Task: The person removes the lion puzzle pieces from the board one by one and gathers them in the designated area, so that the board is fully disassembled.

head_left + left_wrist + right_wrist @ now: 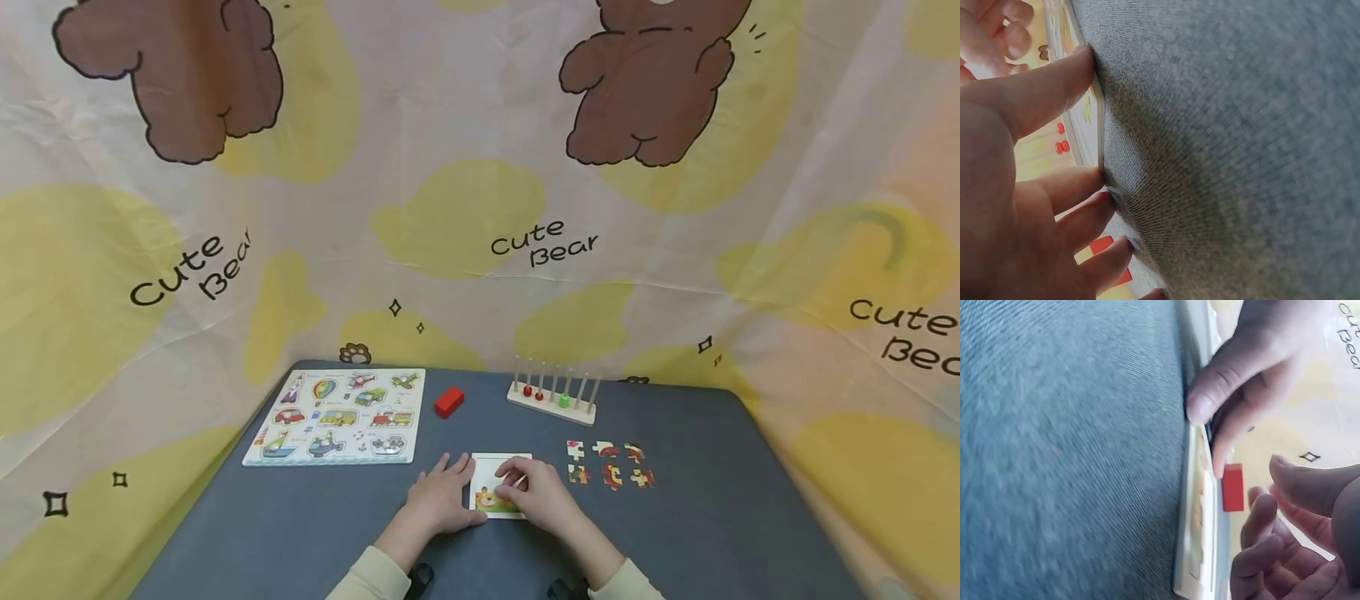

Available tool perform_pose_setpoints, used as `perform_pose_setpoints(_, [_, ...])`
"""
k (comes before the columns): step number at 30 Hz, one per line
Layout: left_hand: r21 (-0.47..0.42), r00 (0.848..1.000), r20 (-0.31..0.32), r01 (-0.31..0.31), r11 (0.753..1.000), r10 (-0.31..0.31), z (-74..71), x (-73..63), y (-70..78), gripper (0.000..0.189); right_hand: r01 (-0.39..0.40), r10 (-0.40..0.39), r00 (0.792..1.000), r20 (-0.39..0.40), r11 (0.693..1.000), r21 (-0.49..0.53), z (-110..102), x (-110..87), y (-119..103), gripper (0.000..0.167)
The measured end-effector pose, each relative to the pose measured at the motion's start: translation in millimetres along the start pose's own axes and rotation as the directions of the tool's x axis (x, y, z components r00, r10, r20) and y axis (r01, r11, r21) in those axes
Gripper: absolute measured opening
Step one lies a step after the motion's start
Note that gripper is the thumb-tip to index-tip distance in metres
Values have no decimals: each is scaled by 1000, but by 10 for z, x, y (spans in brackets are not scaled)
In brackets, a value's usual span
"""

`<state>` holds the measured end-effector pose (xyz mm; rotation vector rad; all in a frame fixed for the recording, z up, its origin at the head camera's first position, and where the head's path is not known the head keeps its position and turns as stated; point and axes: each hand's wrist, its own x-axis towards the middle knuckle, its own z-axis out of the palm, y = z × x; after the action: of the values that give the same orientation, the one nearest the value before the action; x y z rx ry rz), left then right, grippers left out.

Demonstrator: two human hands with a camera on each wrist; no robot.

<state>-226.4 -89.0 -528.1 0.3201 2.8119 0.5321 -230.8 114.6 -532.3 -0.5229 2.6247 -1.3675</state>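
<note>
A small white-framed puzzle board (486, 468) lies on the table, with pieces showing an animal face and green ground (487, 501) along its near side. My left hand (444, 498) braces the board's left side with fingers spread; in the left wrist view, its thumb (1054, 87) touches the near edge. Over the board's right part hovers my right hand (542, 495), thumb and fingers loosely bent. The right wrist view shows a gap between that hand's thumb (1310, 487) and its fingers, with nothing visible there. Several loose jigsaw pieces (611, 476) lie in two rows to the right.
A large vehicle picture board (352, 400) lies at the back left. Beside it sits a red block (449, 402). A pegged wooden stand (551, 403) with red and green beads stands at the back. A printed cloth (450, 325) hangs behind the table (720, 500).
</note>
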Motion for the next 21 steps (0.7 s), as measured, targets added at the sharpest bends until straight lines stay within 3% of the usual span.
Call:
perform_pose_setpoints(7, [-19, 1000, 11, 16, 1000, -16, -7, -1, 6, 88, 15, -8, 995, 102, 998, -63, 147, 54, 20, 23])
perform_pose_setpoints(14, [-10, 1000, 10, 15, 1000, -15, -17, 5, 14, 88, 17, 3, 994, 107, 982, -186, 208, 71, 5, 29])
perform_pose_setpoints(21, [-3, 1000, 4, 11, 1000, -11, -17, -6, 12, 88, -17, 35, 993, 117, 988, -153, 213, 88, -13, 29])
